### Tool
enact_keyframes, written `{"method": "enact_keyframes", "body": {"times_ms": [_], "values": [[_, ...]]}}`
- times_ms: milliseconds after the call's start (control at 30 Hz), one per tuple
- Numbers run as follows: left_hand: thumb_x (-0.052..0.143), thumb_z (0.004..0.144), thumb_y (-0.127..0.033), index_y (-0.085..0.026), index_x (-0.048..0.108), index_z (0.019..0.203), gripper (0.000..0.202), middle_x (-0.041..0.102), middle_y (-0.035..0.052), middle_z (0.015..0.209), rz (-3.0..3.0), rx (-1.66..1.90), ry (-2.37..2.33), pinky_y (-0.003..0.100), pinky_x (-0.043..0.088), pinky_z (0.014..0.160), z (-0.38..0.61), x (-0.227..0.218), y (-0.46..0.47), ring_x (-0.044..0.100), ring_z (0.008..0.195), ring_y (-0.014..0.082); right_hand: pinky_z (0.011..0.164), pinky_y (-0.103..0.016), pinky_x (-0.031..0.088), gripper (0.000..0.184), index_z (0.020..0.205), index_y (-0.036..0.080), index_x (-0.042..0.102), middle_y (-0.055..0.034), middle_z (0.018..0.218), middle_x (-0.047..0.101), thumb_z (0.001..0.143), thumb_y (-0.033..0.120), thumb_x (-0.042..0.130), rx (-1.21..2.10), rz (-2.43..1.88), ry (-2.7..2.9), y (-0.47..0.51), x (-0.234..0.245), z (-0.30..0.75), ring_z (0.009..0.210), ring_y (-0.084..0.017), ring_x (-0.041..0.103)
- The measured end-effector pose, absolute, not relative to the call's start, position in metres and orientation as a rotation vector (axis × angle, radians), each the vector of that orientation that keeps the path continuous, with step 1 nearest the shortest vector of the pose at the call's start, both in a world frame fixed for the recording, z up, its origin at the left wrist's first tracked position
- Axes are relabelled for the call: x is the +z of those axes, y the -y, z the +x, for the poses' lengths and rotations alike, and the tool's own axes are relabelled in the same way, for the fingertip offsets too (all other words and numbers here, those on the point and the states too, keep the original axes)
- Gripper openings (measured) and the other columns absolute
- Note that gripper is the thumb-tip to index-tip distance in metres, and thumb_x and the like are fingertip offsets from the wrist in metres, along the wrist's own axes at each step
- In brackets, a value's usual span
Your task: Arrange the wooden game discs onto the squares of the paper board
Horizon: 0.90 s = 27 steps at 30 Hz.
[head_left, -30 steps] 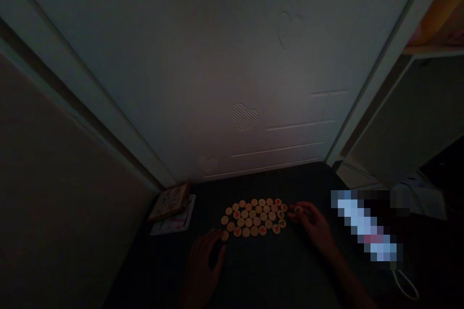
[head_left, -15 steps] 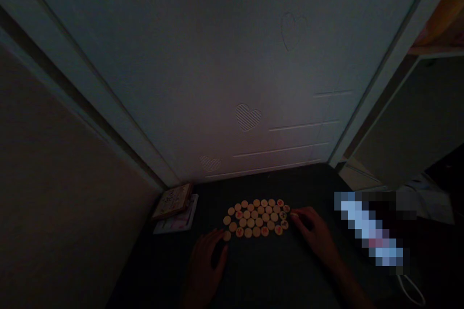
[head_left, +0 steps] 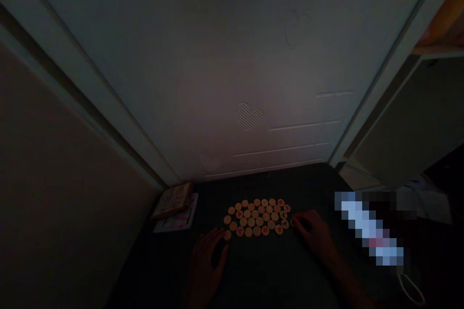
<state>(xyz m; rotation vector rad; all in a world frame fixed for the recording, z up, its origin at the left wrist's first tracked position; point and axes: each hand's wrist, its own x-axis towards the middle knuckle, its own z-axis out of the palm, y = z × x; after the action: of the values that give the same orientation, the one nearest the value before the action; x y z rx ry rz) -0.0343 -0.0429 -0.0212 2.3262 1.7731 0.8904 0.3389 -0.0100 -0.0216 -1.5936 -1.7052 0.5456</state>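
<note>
Several round tan game discs [head_left: 258,217], some with red marks, lie packed flat in rows on a dark surface. My left hand [head_left: 208,263] rests on that surface at the cluster's lower left corner, its fingers spread, with a fingertip against the corner disc [head_left: 227,235]. My right hand [head_left: 314,232] sits at the cluster's right end with fingers curled toward the lower right discs [head_left: 285,224]. The scene is very dim, so whether that hand pinches a disc cannot be made out.
A flat box with a booklet under it [head_left: 173,205] lies left of the discs. A pale panel with embossed hearts [head_left: 249,116] rises behind the surface. A blurred bright patch [head_left: 371,231] and a white cord [head_left: 409,289] lie at right.
My right hand has slid down from the cluster's upper right edge to its lower right corner. The left hand has barely moved.
</note>
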Motion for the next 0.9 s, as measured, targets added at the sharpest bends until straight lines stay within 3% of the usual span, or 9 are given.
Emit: {"method": "enact_keyframes", "body": {"times_ms": [433,700,900], "values": [[0.059,0.094,-0.038,-0.028,0.065,0.126,0.034,0.071,0.0073,0.128,2.311,0.905,-1.794,0.058,0.05,0.105,-0.033,-0.019,0.042,0.066,0.12,0.0304,0.085,-0.045,0.054,0.035,0.094,0.027,0.076,-0.009,0.096,0.076,0.095,0.054,0.054,0.534,-1.611,1.63,0.009,-0.025,0.34,0.091,-0.029,0.068],[0.064,0.09,-0.042,-0.027,0.072,0.111,0.026,0.077,0.0065,0.109,2.338,0.906,-1.712,0.049,0.058,0.09,-0.033,-0.009,0.024,0.072,0.102,0.0291,0.083,-0.044,0.056,0.037,0.098,0.026,0.076,-0.0099,0.1,0.076,0.095,0.055,0.054,0.558,-1.616,1.566,0.012,-0.021,0.338,0.093,-0.029,0.069],[0.064,0.09,-0.043,-0.028,0.07,0.113,0.028,0.077,0.0035,0.106,2.165,1.035,-1.735,0.041,0.062,0.082,-0.032,-0.016,0.022,0.074,0.094,0.0251,0.085,-0.045,0.056,0.036,0.097,0.026,0.077,-0.0096,0.099,0.077,0.095,0.054,0.054,0.547,-1.609,1.543,0.012,-0.022,0.338,0.093,-0.029,0.07]]}}
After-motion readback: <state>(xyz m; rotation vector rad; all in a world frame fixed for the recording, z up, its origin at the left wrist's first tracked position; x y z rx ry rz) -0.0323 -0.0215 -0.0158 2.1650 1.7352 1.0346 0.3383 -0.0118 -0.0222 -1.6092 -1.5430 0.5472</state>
